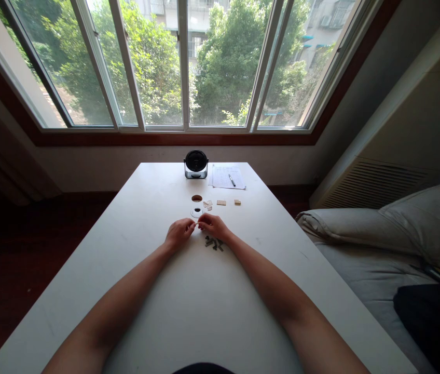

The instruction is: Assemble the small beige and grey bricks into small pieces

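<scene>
Over the white table [157,311], my left hand [180,232] and my right hand [212,225] meet, both with fingers pinched. A tiny pale piece [196,223] shows between their fingertips; its kind is too small to make out. Just below my right hand and wrist lies a loose pile of dark grey small parts [214,243]. Beyond the fingers are scattered pale tan pieces [207,205]. To their right sit a tan block of small pieces in rows [221,202] and a smaller tan block [237,202].
A white round cap [197,213] lies in front of a round table hole [196,198]. Farther back stand a small black fan [195,163] and paper sheets [222,176] with a pen [232,180] on top. A grey sofa [352,259] flanks the table's right side.
</scene>
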Available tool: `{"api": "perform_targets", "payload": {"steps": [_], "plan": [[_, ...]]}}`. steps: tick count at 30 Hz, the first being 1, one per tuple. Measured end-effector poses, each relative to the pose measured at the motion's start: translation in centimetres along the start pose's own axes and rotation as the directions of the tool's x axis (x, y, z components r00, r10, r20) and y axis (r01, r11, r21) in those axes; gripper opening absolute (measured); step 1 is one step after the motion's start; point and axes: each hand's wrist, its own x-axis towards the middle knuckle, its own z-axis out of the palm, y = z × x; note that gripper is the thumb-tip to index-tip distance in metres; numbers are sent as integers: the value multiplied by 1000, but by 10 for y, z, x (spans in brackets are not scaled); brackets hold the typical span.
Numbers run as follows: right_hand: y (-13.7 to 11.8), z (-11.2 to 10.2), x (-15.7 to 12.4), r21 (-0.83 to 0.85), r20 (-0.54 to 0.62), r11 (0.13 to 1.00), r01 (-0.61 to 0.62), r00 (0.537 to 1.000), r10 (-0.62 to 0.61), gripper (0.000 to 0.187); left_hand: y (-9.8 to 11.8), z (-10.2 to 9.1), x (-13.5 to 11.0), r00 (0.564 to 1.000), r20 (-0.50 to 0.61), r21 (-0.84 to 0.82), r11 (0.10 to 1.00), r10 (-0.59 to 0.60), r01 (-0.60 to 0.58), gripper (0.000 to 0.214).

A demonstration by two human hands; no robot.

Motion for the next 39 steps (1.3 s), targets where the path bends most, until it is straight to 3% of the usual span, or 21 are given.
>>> {"api": "perform_targets", "payload": {"steps": [16,21,25,29,32,39], "plan": [[2,1,0,-72,-36,997,-12,999,9,16,3,-3,0,1000,-2,-13,1000,-15,15,18],[11,-7,5,-182,-205,983,-38,979,0,13,3,-2,-1,1000,-3,-18,999,-29,29,17],[27,-33,9,-360,-458,899,-251,887,65,14,1,-2,-1,1000,-8,-24,999,-30,29,16],[43,-73,3,-439,-644,714,-545,745,173,18,1,-2,-1,999,-1,-21,999,-41,41,16],[52,-96,-4,-447,-719,581,-680,659,218,21,2,-2,-1,999,6,-22,999,-45,46,17],[65,-112,-9,-455,-765,486,-746,607,215,17,1,-1,-3,999,-10,-27,999,-34,33,17]]}}
